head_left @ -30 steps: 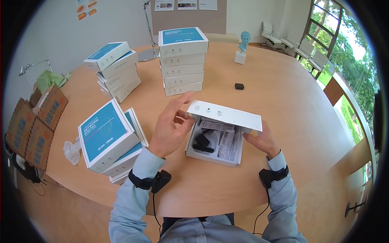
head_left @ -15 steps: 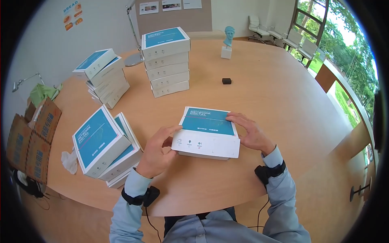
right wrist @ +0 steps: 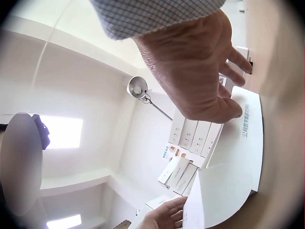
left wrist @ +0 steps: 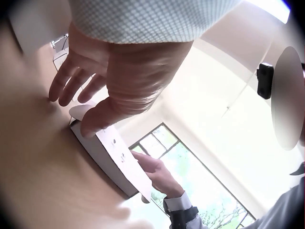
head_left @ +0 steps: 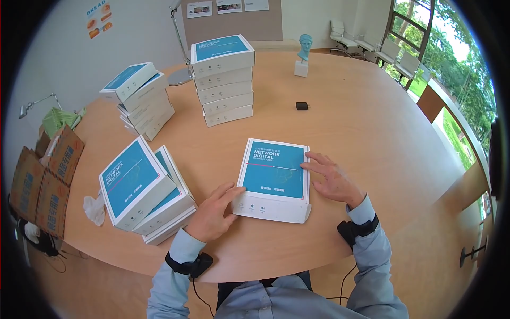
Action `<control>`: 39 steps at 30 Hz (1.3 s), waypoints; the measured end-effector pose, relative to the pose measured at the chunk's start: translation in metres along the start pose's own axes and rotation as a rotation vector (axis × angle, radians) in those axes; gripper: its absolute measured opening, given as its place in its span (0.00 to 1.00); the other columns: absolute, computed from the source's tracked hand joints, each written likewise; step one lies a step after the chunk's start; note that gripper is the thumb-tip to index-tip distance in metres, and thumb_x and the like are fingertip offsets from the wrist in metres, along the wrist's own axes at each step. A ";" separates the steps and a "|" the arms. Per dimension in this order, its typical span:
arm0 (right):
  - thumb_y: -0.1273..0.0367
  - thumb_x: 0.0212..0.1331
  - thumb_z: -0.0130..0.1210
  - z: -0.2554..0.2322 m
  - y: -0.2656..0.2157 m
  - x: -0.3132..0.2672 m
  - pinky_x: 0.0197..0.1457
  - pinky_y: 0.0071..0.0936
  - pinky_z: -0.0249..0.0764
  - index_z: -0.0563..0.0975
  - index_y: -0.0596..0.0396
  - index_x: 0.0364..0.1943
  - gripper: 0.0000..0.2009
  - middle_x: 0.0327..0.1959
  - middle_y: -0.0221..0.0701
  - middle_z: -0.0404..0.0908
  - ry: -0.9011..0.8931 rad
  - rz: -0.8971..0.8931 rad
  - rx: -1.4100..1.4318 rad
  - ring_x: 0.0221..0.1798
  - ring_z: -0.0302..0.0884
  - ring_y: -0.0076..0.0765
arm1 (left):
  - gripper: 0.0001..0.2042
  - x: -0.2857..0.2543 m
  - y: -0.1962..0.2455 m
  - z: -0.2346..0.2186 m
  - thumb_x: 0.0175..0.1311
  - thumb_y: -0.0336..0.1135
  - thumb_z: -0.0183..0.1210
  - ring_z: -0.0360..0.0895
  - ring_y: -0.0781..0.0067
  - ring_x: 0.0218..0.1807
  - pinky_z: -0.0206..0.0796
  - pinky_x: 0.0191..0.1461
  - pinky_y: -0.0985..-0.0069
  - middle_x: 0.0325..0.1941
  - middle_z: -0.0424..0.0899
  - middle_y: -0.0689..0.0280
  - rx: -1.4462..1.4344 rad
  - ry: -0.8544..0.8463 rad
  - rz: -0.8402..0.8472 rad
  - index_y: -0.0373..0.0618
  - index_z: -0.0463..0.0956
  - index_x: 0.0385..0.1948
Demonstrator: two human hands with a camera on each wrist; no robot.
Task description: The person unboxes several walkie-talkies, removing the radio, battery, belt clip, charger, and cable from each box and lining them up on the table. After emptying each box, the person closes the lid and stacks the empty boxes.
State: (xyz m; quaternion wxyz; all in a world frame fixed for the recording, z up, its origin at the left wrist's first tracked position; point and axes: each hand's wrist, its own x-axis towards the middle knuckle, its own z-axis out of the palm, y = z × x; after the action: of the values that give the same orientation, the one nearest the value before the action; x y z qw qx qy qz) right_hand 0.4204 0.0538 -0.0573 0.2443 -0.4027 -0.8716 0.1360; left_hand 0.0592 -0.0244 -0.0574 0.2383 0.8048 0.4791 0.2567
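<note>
A white carton with a blue printed lid (head_left: 275, 173) lies flat on the table, lid down, its front flap (head_left: 272, 210) hanging over the near side. At the flap's right end, a corner sticks out a little. My left hand (head_left: 213, 213) rests its fingertips on the carton's near left corner, fingers loosely extended; in the left wrist view the thumb lies near the flap end. My right hand (head_left: 336, 181) touches the right edge of the lid with spread, fairly straight fingers. The carton's contents are hidden.
Leaning cartons (head_left: 135, 183) are stacked left of my left hand, by a crumpled plastic bag (head_left: 94, 210). Farther back stand two more stacks, one tall (head_left: 226, 87) and one slanted (head_left: 142, 101). A black adapter (head_left: 302, 106) and a blue bust (head_left: 304, 53) stand beyond the carton.
The raised lid has come down over the carton's black items and papers, and its flap has lowered at the front. Both hands have shifted from lifting the lid to resting at its sides.
</note>
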 end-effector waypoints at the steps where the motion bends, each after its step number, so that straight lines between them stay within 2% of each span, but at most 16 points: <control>1: 0.79 0.55 0.56 0.000 -0.003 -0.002 0.73 0.43 0.70 0.77 0.51 0.64 0.27 0.71 0.43 0.71 -0.005 0.034 -0.009 0.72 0.69 0.56 | 0.33 -0.001 -0.001 0.002 0.57 0.22 0.66 0.73 0.47 0.67 0.68 0.71 0.62 0.68 0.74 0.50 0.066 0.001 -0.014 0.44 0.68 0.69; 3: 0.79 0.56 0.54 0.000 -0.010 -0.006 0.72 0.45 0.70 0.76 0.50 0.65 0.28 0.71 0.44 0.71 -0.006 0.066 -0.022 0.70 0.70 0.57 | 0.33 0.000 0.000 0.003 0.57 0.22 0.66 0.76 0.48 0.64 0.70 0.67 0.63 0.68 0.74 0.50 0.007 -0.021 -0.048 0.44 0.68 0.68; 5: 0.80 0.56 0.53 0.000 -0.019 -0.009 0.61 0.41 0.78 0.74 0.52 0.68 0.30 0.60 0.45 0.80 0.014 0.201 -0.070 0.58 0.81 0.50 | 0.33 0.002 -0.001 0.007 0.58 0.22 0.66 0.78 0.48 0.60 0.72 0.64 0.63 0.67 0.75 0.50 -0.054 -0.045 -0.077 0.44 0.68 0.68; 6: 0.80 0.56 0.53 0.005 -0.018 -0.009 0.61 0.41 0.78 0.74 0.52 0.68 0.30 0.60 0.45 0.80 0.017 0.199 -0.075 0.58 0.81 0.50 | 0.32 0.004 -0.003 0.010 0.58 0.21 0.66 0.78 0.49 0.56 0.73 0.61 0.63 0.66 0.76 0.50 -0.104 -0.026 -0.040 0.44 0.69 0.68; 8: 0.79 0.58 0.50 0.016 -0.013 -0.007 0.54 0.42 0.80 0.72 0.55 0.69 0.30 0.49 0.47 0.84 -0.020 0.287 0.288 0.47 0.84 0.54 | 0.31 0.007 -0.004 0.016 0.59 0.21 0.66 0.79 0.50 0.53 0.73 0.59 0.64 0.65 0.76 0.50 -0.151 -0.004 0.006 0.44 0.69 0.68; 9: 0.79 0.58 0.50 0.015 -0.012 -0.006 0.54 0.42 0.80 0.72 0.55 0.69 0.30 0.49 0.47 0.84 -0.014 0.286 0.283 0.47 0.84 0.54 | 0.31 0.007 -0.003 0.019 0.59 0.20 0.65 0.79 0.50 0.54 0.74 0.59 0.64 0.63 0.76 0.50 -0.156 0.019 0.008 0.45 0.69 0.68; 11: 0.79 0.60 0.51 0.012 -0.011 -0.005 0.48 0.33 0.80 0.71 0.57 0.70 0.29 0.40 0.43 0.86 0.031 0.209 0.332 0.41 0.85 0.43 | 0.31 0.009 0.000 0.018 0.60 0.19 0.65 0.78 0.51 0.55 0.75 0.60 0.65 0.62 0.75 0.51 -0.159 0.044 0.015 0.45 0.69 0.68; 13: 0.79 0.62 0.51 0.006 -0.012 -0.004 0.47 0.31 0.79 0.72 0.57 0.69 0.27 0.40 0.40 0.86 0.031 0.222 0.399 0.40 0.84 0.37 | 0.32 0.009 0.009 0.010 0.58 0.19 0.68 0.77 0.55 0.64 0.76 0.63 0.63 0.64 0.71 0.55 -0.361 0.039 -0.082 0.44 0.70 0.68; 17: 0.76 0.67 0.52 0.003 0.001 0.001 0.45 0.24 0.76 0.76 0.58 0.65 0.22 0.39 0.32 0.86 0.057 0.263 0.648 0.39 0.79 0.25 | 0.33 0.015 0.015 -0.010 0.59 0.23 0.70 0.76 0.61 0.63 0.77 0.60 0.68 0.64 0.67 0.59 -0.477 0.067 -0.083 0.43 0.70 0.69; 20: 0.72 0.71 0.50 -0.009 -0.001 0.008 0.41 0.24 0.79 0.78 0.62 0.61 0.18 0.38 0.32 0.85 0.170 0.282 0.825 0.36 0.82 0.27 | 0.33 0.025 0.024 -0.028 0.59 0.26 0.73 0.78 0.65 0.59 0.80 0.53 0.74 0.67 0.64 0.60 -0.519 0.112 -0.025 0.40 0.71 0.68; 22: 0.70 0.72 0.48 -0.026 -0.008 0.006 0.37 0.25 0.80 0.79 0.63 0.60 0.18 0.37 0.32 0.84 0.099 0.311 0.999 0.34 0.83 0.28 | 0.28 0.031 0.041 -0.043 0.64 0.29 0.71 0.82 0.69 0.46 0.82 0.42 0.75 0.59 0.71 0.60 -0.679 0.129 -0.062 0.39 0.72 0.66; 23: 0.68 0.73 0.47 -0.032 -0.011 0.006 0.34 0.26 0.81 0.79 0.65 0.59 0.18 0.36 0.33 0.83 0.024 0.352 1.171 0.32 0.84 0.29 | 0.28 0.036 0.046 -0.050 0.64 0.29 0.71 0.82 0.69 0.46 0.82 0.42 0.75 0.59 0.71 0.60 -0.676 0.140 -0.059 0.39 0.72 0.66; 26: 0.68 0.72 0.48 -0.035 -0.013 0.008 0.28 0.28 0.82 0.78 0.66 0.58 0.18 0.35 0.33 0.81 0.144 0.273 1.263 0.30 0.86 0.32 | 0.22 0.049 0.049 -0.058 0.70 0.39 0.68 0.80 0.78 0.23 0.74 0.24 0.80 0.34 0.80 0.67 -0.893 0.103 -0.252 0.36 0.77 0.60; 29: 0.66 0.72 0.50 -0.041 -0.006 0.007 0.31 0.30 0.84 0.74 0.65 0.64 0.21 0.35 0.33 0.81 0.094 0.145 1.165 0.32 0.86 0.35 | 0.23 0.062 0.043 -0.060 0.71 0.40 0.67 0.80 0.78 0.23 0.74 0.23 0.81 0.36 0.81 0.66 -0.951 0.052 -0.285 0.36 0.76 0.61; 35: 0.64 0.73 0.53 -0.051 -0.003 0.003 0.35 0.35 0.87 0.66 0.61 0.73 0.28 0.34 0.34 0.79 0.059 0.115 1.354 0.34 0.88 0.41 | 0.22 0.057 0.041 -0.058 0.75 0.41 0.61 0.84 0.74 0.33 0.79 0.33 0.74 0.36 0.82 0.66 -1.098 0.049 -0.166 0.39 0.75 0.63; 39: 0.65 0.73 0.56 -0.050 0.003 0.005 0.36 0.36 0.88 0.67 0.61 0.72 0.27 0.33 0.35 0.82 0.064 0.166 1.266 0.34 0.88 0.40 | 0.22 0.055 0.035 -0.057 0.76 0.41 0.60 0.84 0.71 0.37 0.81 0.36 0.71 0.39 0.83 0.64 -1.175 0.018 -0.158 0.39 0.73 0.65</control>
State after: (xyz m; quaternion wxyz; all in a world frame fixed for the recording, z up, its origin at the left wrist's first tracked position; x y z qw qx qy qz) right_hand 0.4464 0.0613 -0.0154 0.4496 -0.2505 -0.5808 0.6308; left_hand 0.0685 0.0176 0.0178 0.6584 0.4977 0.3169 0.4674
